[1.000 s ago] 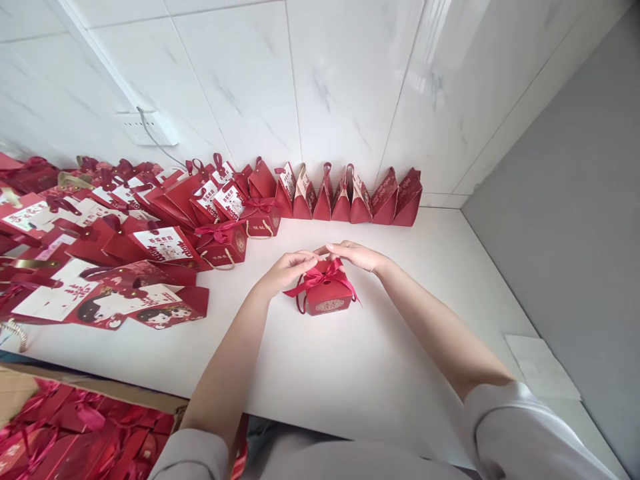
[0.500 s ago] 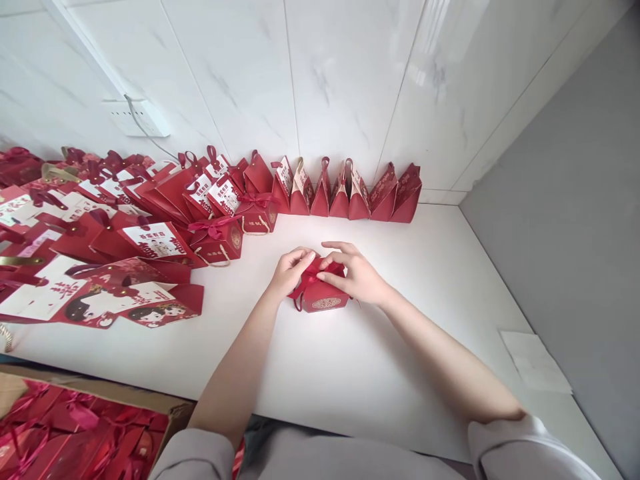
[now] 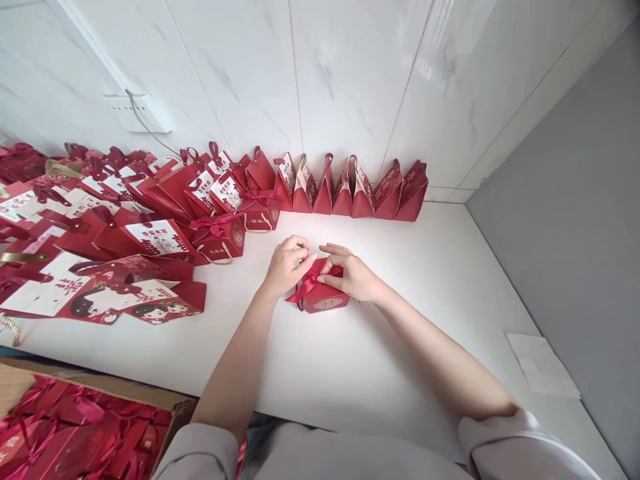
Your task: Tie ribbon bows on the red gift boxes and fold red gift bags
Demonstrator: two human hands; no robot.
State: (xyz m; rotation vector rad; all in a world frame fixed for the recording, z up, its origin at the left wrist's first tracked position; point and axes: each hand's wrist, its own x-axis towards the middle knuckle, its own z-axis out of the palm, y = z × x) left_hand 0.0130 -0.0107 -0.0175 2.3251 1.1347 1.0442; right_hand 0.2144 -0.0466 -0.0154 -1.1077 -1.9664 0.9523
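Observation:
A small red gift box (image 3: 327,303) with a round gold pattern on its front stands on the white table before me. Across its top lies a red ribbon bow (image 3: 306,287), one tail hanging over the left side. My right hand (image 3: 350,275) pinches the ribbon near the knot between thumb and forefinger, its other fingers stretched above the box. At the box's upper left is my left hand (image 3: 290,267), fingers loosely bent and thumb held apart from them; I see nothing between them. Part of the box top is hidden by my hands.
Red folded gift boxes (image 3: 325,193) line the tiled wall. Many decorated boxes (image 3: 150,243) crowd the left, beside two finished-looking bow-tied boxes (image 3: 223,241). A carton (image 3: 175,407) of ribboned red boxes sits at lower left. A white sheet (image 3: 543,363) lies right.
My left hand has lifted slightly up and left, its thumb parting from the fingers. The right finger and thumb have closed on the ribbon. The bow's left side lies flatter.

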